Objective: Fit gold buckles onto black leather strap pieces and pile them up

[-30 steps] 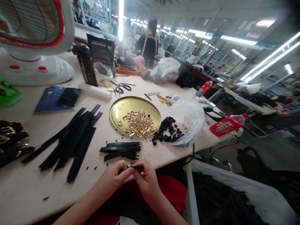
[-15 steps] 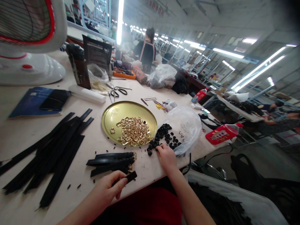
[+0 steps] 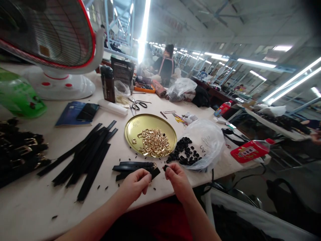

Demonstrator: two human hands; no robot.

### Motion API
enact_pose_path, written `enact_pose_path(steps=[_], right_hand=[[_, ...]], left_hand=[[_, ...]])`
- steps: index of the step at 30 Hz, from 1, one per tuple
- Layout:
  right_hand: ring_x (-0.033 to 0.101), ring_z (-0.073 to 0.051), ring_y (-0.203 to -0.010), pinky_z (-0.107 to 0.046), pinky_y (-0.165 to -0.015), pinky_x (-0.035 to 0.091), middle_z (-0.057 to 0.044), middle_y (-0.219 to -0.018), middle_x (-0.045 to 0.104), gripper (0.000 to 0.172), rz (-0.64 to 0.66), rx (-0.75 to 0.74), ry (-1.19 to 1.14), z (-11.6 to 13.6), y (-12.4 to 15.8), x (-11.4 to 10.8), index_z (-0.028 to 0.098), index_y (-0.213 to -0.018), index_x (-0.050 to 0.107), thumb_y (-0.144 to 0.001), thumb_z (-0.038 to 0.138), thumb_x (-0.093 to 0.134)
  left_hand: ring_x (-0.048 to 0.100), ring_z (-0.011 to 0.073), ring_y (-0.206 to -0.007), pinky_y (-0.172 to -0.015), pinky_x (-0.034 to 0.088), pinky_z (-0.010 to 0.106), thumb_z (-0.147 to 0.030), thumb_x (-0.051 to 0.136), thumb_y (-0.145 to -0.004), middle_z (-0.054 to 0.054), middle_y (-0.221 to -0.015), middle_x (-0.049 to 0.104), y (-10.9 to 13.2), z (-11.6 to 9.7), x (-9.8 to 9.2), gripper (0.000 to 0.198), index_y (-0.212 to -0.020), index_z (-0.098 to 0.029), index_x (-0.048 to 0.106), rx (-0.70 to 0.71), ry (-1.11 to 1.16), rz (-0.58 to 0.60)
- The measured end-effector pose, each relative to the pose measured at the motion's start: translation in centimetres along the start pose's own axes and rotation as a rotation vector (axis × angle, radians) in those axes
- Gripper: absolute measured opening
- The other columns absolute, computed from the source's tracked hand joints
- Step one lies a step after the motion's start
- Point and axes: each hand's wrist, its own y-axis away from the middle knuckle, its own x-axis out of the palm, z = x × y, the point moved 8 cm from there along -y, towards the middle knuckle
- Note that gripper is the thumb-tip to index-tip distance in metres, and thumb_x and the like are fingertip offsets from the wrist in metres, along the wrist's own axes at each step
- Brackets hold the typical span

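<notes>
The left hand (image 3: 137, 182) and right hand (image 3: 178, 180) both pinch something over the worktop (image 3: 30, 201). Beyond them lies a gold tray (image 3: 152, 121), a clear plastic bag (image 3: 212, 139) beside it. The left hand grips a black strap (image 3: 155, 172), its free end pointing toward the right hand, which holds a small black piece (image 3: 165, 167).

Factory workshop: heaped buckles (image 3: 154, 143) (strip lights (image 3: 256, 63) overhead).

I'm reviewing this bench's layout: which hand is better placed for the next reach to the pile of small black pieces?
Probably the right hand: it is closer to the pile, though it pinches a small black piece. The left hand is farther away and holds a black strap.
</notes>
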Motion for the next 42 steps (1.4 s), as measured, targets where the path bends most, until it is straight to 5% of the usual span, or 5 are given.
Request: enact_pose_path(steps=[8, 13, 21, 29, 42], right_hand=[[0.046, -0.009, -0.055, -0.022, -0.055, 0.037, 0.003, -0.065, 0.055, 0.033, 0.087, 0.052, -0.228, 0.0, 2.4, 3.6, 0.02, -0.096, 0.06, -0.065, 0.027, 0.069], [0.054, -0.012, -0.07, -0.026, -0.068, 0.043, 0.001, -0.08, 0.064, 0.022, 0.043, 0.056, -0.162, 0.2, 2.8, 3.6, 0.021, -0.082, 0.064, -0.061, 0.022, 0.07], [0.055, -0.02, -0.095, -0.035, -0.085, 0.043, -0.006, -0.105, 0.062, 0.021, -0.029, 0.006, -0.174, 0.3, 3.5, 4.7, 0.019, -0.09, 0.062, -0.073, 0.031, 0.061], [0.059, -0.017, -0.089, -0.032, -0.081, 0.045, -0.005, -0.102, 0.063, 0.03, -0.158, 0.067, -0.348, -2.4, 3.0, 4.4, 0.019, -0.098, 0.058, -0.07, 0.029, 0.065], [0.057, -0.01, -0.066, -0.024, -0.069, 0.045, 0.001, -0.075, 0.064, 0.022, -0.053, 0.264, -0.432, -5.2, 2.5, 4.2, 0.018, -0.08, 0.057, -0.064, 0.024, 0.071]], left_hand=[[0.023, 0.0024, -0.028, -0.031, 0.013, 0.015, -0.046, 0.046, -0.071, -0.01, -0.04, 0.042, 1.0, 0.9, -0.2, 0.028, -0.067, -0.019, 0.043, -0.033, 0.129, -0.006], [0.025, 0.0026, -0.029, -0.032, 0.015, 0.016, -0.043, 0.046, -0.071, -0.01, -0.039, 0.042, 1.0, 1.3, -0.6, 0.026, -0.067, -0.018, 0.045, -0.009, 0.11, -0.037], [0.023, 0.0029, -0.028, -0.032, 0.013, 0.016, -0.045, 0.045, -0.072, -0.01, -0.039, 0.042, 0.6, 2.4, -0.6, 0.027, -0.066, -0.019, 0.042, -0.066, 0.186, -0.073], [0.042, 0.0079, -0.043, -0.047, 0.034, 0.019, -0.038, 0.047, -0.075, -0.008, -0.045, 0.044, 0.0, 1.6, -1.1, 0.022, -0.065, -0.018, 0.047, 0.083, -0.011, -0.142], [0.042, 0.0098, -0.046, -0.049, 0.034, 0.02, -0.037, 0.045, -0.076, -0.007, -0.048, 0.044, -0.4, 2.0, -0.9, 0.021, -0.068, -0.018, 0.05, 0.038, -0.137, -0.107]])
